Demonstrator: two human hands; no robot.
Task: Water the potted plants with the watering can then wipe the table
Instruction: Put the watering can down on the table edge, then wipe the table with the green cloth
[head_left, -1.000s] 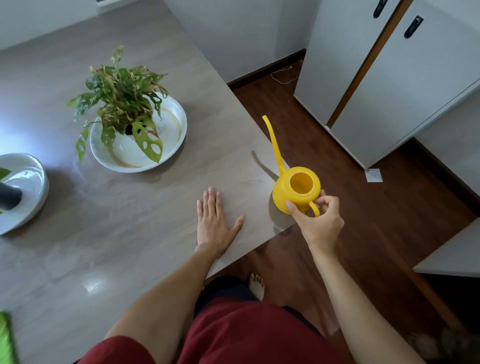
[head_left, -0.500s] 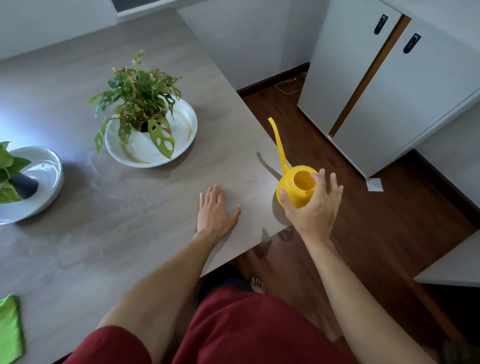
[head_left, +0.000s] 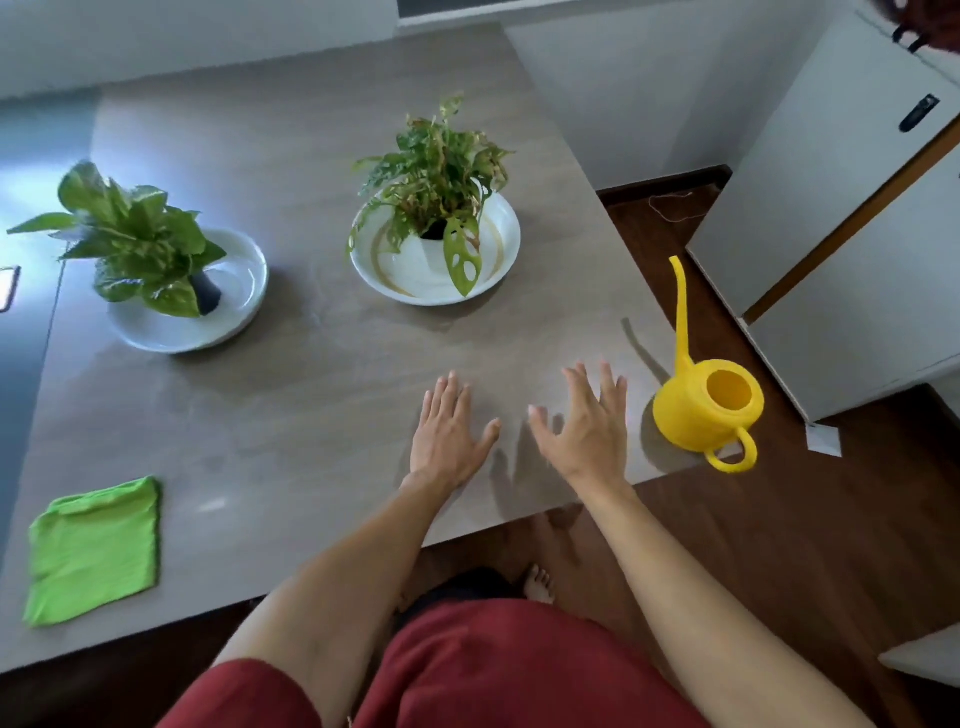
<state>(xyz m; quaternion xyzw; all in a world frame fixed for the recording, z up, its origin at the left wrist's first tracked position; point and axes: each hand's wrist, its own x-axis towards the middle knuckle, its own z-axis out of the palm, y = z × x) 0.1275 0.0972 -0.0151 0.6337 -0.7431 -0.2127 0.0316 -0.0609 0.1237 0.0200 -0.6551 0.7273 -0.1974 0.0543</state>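
Observation:
The yellow watering can (head_left: 701, 410) stands upright at the table's near right corner, its long spout pointing away and its handle over the edge. My right hand (head_left: 584, 426) hovers open just left of it, not touching. My left hand (head_left: 449, 434) lies flat and open on the grey table (head_left: 311, 405). Two potted plants sit in white dishes: a leafy one with holed leaves (head_left: 436, 176) at the centre and a broad-leaved one (head_left: 135, 239) at the left. A folded green cloth (head_left: 93, 551) lies at the near left.
A dark phone edge (head_left: 8, 288) shows at the far left. White cabinet doors (head_left: 831, 208) stand to the right over a dark wood floor (head_left: 779, 545). My bare foot (head_left: 537, 582) is under the table edge.
My right hand has let go of the watering can's handle and moved left, away from it. The can now stands alone on the table. The view has swung left, showing the cloth and second plant.

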